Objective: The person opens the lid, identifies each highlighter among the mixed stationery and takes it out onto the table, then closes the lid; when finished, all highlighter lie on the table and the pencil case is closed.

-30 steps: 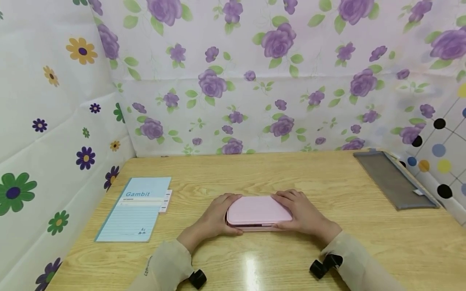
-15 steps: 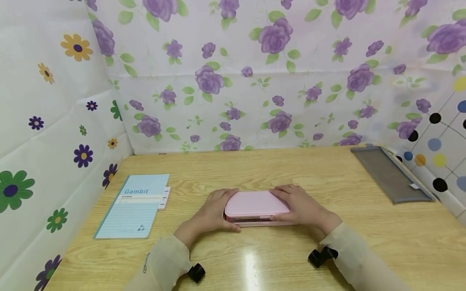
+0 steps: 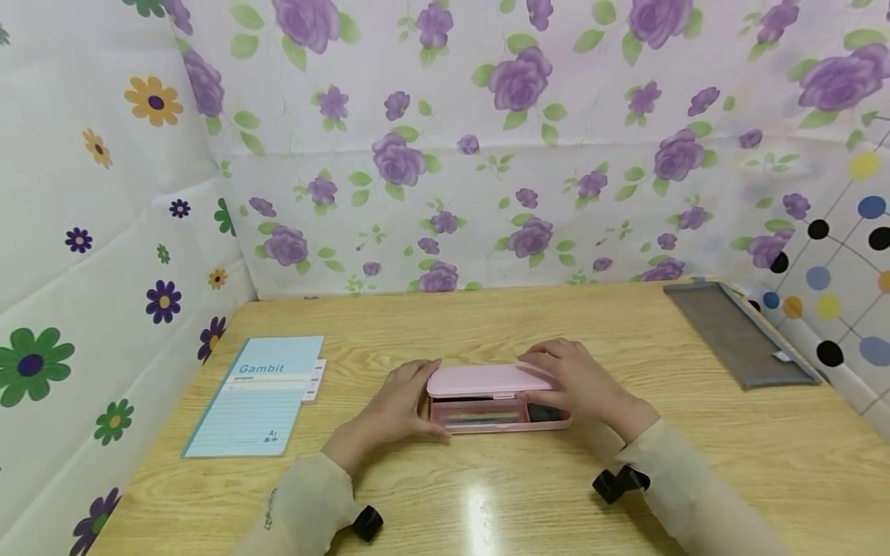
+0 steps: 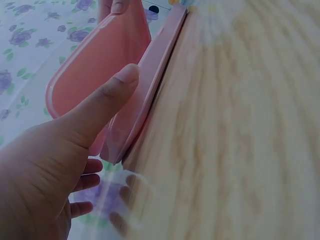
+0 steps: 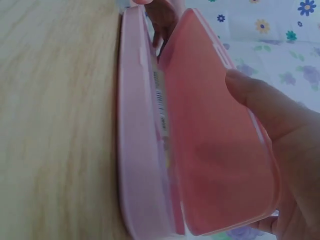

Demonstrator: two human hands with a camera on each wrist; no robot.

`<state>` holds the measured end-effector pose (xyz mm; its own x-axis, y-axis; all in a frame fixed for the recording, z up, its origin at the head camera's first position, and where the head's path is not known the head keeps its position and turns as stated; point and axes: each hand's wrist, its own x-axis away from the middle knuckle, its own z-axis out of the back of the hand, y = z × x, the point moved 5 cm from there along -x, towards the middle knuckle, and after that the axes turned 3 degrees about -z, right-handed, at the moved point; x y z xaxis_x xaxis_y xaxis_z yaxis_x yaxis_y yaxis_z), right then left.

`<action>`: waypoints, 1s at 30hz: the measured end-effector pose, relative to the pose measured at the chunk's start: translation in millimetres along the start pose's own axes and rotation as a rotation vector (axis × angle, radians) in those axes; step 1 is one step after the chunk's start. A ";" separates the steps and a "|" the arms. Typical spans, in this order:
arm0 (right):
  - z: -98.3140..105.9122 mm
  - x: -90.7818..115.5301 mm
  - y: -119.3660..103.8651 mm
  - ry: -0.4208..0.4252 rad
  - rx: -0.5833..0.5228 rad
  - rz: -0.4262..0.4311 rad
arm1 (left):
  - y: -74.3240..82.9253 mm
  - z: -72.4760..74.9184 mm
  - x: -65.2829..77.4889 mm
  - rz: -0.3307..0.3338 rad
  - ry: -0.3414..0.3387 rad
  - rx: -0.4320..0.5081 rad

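Observation:
A pink pencil case [image 3: 476, 380] lies on the wooden table with its lid [image 5: 215, 135] tilted partway up, hinged at the back. My left hand [image 3: 389, 408] grips the case's left end. Its thumb lies along the front edge of the base [image 4: 150, 75] in the left wrist view. My right hand [image 3: 582, 386] holds the lid's right part, thumb at the front edge and fingers over the top. Inside the base, slim light-coloured items and a dark item at the right show. A printed barcode label [image 5: 160, 102] is seen inside in the right wrist view.
A light blue notebook [image 3: 253, 401] lies at the left, with a tabbed white and pink item [image 3: 315, 381] sticking out from under it. A grey mesh pouch [image 3: 740, 332] lies at the back right. Flowered cloth [image 3: 473, 170] stands behind the table.
The pencil case's lid has risen from nearly closed to partway open, lifted by my right hand. More of the inside shows. My left hand has stayed at the left end.

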<state>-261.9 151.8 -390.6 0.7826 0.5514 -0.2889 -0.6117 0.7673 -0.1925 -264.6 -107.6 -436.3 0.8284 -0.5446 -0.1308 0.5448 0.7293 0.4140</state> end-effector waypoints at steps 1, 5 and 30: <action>2.1 -0.2 0.1 0.016 0.003 -0.009 | 0.1 0.9 0.7 0.006 -0.005 -0.001; 8.3 0.5 -0.9 0.080 0.003 -0.044 | -0.1 2.1 1.4 0.024 -0.016 -0.034; 30.5 -5.7 -3.2 0.537 0.034 -0.052 | 10.2 7.0 6.6 0.007 0.021 -0.135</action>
<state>-260.8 156.2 -359.7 0.6370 0.2741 -0.7205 -0.5625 0.8044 -0.1912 -254.5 -106.7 -426.6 0.8342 -0.5314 -0.1473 0.5501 0.7831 0.2901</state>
